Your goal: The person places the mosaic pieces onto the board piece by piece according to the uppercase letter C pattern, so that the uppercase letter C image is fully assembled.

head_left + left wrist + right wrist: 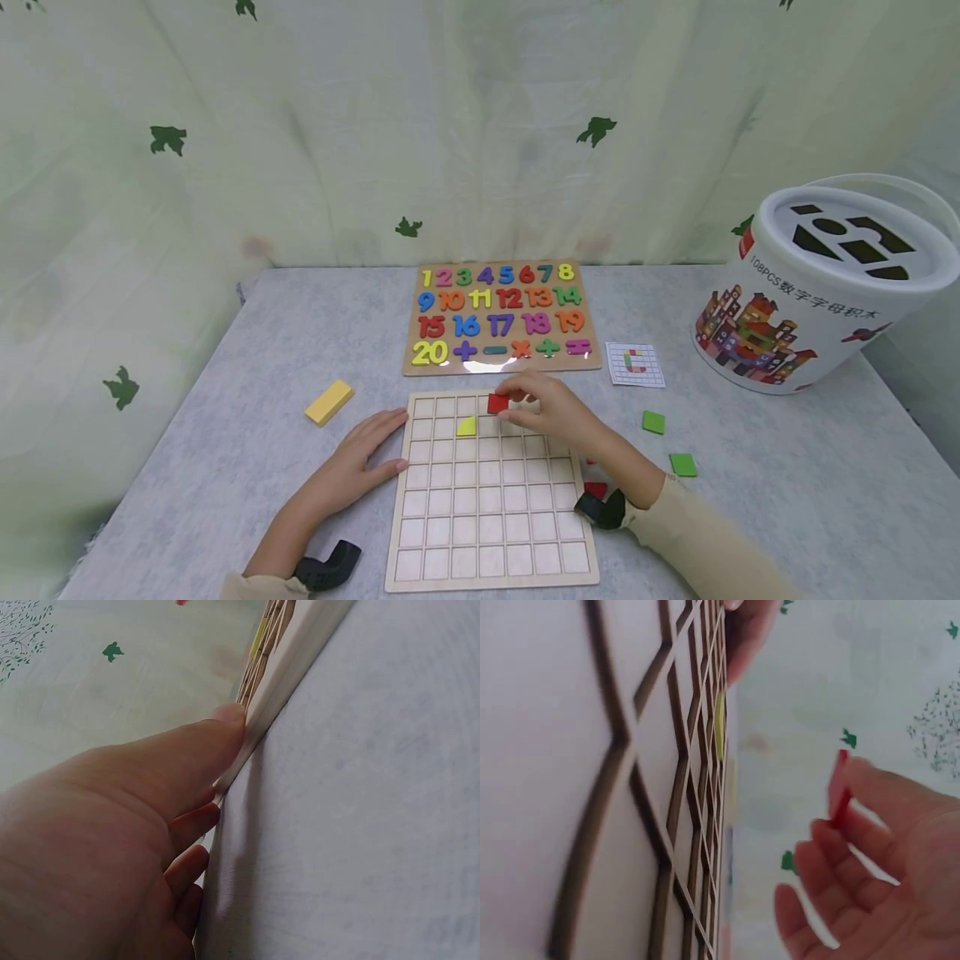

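Note:
A wooden grid board (pixel 487 533) lies on the grey table in front of me. My right hand (pixel 551 408) pinches a red square tile (pixel 498 403) just over the board's top row; in the right wrist view the red tile (pixel 840 791) sits edge-on between thumb and fingers beside the grid board (pixel 630 787). A yellow quarter-round tile (pixel 467 427) lies in a cell of the second row. My left hand (pixel 367 458) rests flat against the board's left edge, fingers straight; the left wrist view shows the left hand (pixel 135 817) touching the board edge (pixel 285 675).
A number puzzle board (pixel 498 321) lies behind the grid. A pattern card (pixel 635 364) and two green tiles (pixel 653 422) (pixel 682 464) lie to the right, a red tile (pixel 596 489) by my right wrist, a yellow block (pixel 329 402) at left. A white bucket (pixel 817 283) stands far right.

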{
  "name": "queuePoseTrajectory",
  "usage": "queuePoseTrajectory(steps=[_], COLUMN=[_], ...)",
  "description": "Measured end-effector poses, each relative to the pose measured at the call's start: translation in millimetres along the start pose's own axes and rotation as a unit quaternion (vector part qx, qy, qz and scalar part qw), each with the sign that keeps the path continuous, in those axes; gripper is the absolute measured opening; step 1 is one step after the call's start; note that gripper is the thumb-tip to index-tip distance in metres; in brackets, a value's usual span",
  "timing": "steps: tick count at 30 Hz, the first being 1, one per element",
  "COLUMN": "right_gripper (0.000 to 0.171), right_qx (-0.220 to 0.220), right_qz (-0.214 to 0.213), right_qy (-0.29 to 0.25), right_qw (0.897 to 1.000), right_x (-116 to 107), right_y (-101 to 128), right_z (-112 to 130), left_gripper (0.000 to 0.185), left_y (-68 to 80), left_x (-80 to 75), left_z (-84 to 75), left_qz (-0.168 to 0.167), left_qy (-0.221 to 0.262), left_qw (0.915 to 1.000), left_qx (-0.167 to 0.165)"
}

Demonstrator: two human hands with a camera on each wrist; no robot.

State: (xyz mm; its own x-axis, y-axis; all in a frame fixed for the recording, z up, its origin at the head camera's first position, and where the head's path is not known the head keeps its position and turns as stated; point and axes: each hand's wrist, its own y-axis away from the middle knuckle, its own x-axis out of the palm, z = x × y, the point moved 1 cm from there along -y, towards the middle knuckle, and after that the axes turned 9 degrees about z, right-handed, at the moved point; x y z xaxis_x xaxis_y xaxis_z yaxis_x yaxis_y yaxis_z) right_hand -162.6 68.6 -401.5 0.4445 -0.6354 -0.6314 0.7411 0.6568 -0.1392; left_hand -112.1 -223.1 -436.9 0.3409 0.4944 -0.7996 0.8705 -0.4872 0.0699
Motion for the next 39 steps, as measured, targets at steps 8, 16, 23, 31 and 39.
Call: queuePoseTrajectory(steps=[8,16,23,31,39], right_gripper=[0.028,0.025,0.022,0.022,0.045], right_qx=[0.049,0.030,0.032,0.022,0.068], right_qz=[0.070,0.072,0.070,0.079,0.131], right_qy=[0.044,0.110,0.115,0.115,0.015], right_qw=[0.995,0.991,0.990,0.990,0.989], right_x=[21,25,25,25,10], right_y=[-7,-8,-8,-9,-3], right_z=[-17,-17,-15,-15,-10], left_gripper=[0.062,0.061,0.062,0.062,0.062], left_y=[0.7,1.3,1.4,1.7,0.0], left_x=[0.7,0.8,0.4,-0.2,0.1], left_z=[1.1,0.2,-0.2,0.0,-0.2], left_qz=[0.010,0.000,-0.002,-0.001,0.003], left_qy=[-0.004,0.007,0.004,0.006,0.007], left_qw=[0.9999,0.9999,1.0000,0.9999,0.9998], left_qx=[-0.002,-0.015,-0.007,-0.014,-0.020])
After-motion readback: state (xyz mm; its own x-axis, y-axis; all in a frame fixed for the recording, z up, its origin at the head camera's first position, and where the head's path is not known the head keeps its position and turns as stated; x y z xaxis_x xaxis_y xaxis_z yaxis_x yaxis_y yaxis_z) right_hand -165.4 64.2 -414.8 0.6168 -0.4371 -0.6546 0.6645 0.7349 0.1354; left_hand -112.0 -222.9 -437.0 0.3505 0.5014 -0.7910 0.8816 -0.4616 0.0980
